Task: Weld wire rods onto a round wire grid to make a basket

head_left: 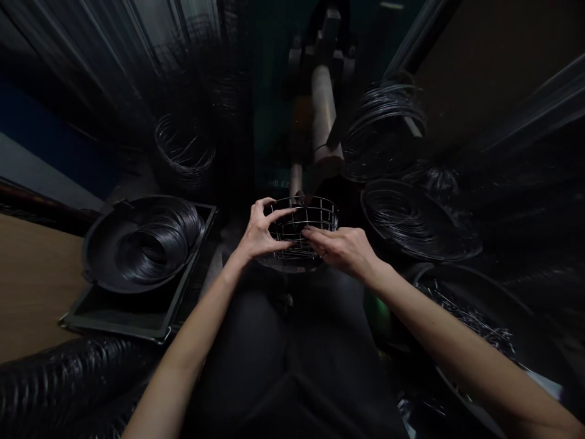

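Note:
A round wire basket (328, 214) with an open grid wall stands in front of my lap, under the machine. My left hand (259, 233) grips its left side, thumb low on the grid and fingers spread along the upper wires. From the right, my right hand (345, 249) pinches at the near wall of the basket, fingertips pressed together on the wires. Whether a separate small wire is between those fingertips is too dark to tell. Just behind the basket, the lower metal rod (297, 178) of the machine ends close to its rim.
A thick metal cylinder (324, 110) juts toward me above the basket. At left, a dark basin (103, 256) of wire rings rests on a crate (119, 326). At right are another basin (466, 247) of rings and a tub (479, 277) of small wire pieces. Stacked rings (68, 378) lie lower left.

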Tool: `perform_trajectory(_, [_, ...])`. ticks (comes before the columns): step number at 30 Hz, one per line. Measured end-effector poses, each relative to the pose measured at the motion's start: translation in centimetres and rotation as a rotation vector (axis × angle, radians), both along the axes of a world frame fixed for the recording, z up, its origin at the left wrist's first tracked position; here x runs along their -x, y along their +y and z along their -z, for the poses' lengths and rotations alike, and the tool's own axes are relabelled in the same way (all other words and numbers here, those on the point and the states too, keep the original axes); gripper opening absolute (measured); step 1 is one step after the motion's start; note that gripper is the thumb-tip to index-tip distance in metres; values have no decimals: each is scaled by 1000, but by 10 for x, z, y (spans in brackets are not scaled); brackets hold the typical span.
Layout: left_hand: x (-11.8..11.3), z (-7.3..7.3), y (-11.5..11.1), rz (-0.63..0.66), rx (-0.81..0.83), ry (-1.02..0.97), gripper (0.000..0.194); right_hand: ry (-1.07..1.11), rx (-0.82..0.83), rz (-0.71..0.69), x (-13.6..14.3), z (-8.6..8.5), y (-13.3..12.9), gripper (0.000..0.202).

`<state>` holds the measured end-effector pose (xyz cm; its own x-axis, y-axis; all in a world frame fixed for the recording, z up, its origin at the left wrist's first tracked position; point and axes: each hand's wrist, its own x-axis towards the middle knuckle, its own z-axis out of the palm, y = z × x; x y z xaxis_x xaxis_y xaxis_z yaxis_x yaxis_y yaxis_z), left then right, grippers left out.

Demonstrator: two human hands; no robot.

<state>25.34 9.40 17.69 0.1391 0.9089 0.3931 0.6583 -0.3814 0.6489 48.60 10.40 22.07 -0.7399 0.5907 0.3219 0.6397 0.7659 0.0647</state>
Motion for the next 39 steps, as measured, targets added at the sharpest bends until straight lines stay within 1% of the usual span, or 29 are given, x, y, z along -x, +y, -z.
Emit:
perform_trajectory(5, [2, -2, 1, 6, -18, -17, 70, -12, -87, -4, 2, -4, 0, 28])
perform_trajectory(11, [3, -1, 8, 15, 1, -59, 70, 5, -71, 23, 2, 1, 6, 27])
perform_trajectory(14, [1, -1, 6, 7, 4, -82, 69, 54, -70, 63, -1, 4, 1, 28])
perform_trajectory(17, [1, -2, 8, -10, 23, -98, 70, 139, -38, 148, -2, 6, -3, 26])
perform_trajectory(19, [1, -3, 13, -21, 31, -109, 69, 201, -11, 220, -1, 7, -1, 23])
perform_trajectory(21, [3, -4, 21, -35, 38, -117, 69, 258, 29, 262, 1, 7, 6, 21])
perform_trajectory(25, [8, -3, 35, -32, 42, -115, 72, 375, 144, 240, 4, 6, 20, 21])
perform_trajectory(29, [11, -2, 41, -25, 35, -105, 71, 444, 178, 243, 5, 8, 26, 20])
perform_trajectory(32, [12, -6, 53, -49, 48, -114, 70, 484, 188, 291, 11, 10, 37, 16])
perform_trajectory(35, [14, -13, 68, -38, 87, -130, 69, 518, 201, 345, 17, 8, 49, 13])
perform_trajectory(37, [18, -11, 72, -5, 94, -142, 74, 549, 188, 383, 15, 3, 48, 16])
perform_trajectory(39, [26, 1, 70, 32, 80, -177, 94, 604, 183, 411, 3, -5, 35, 23])
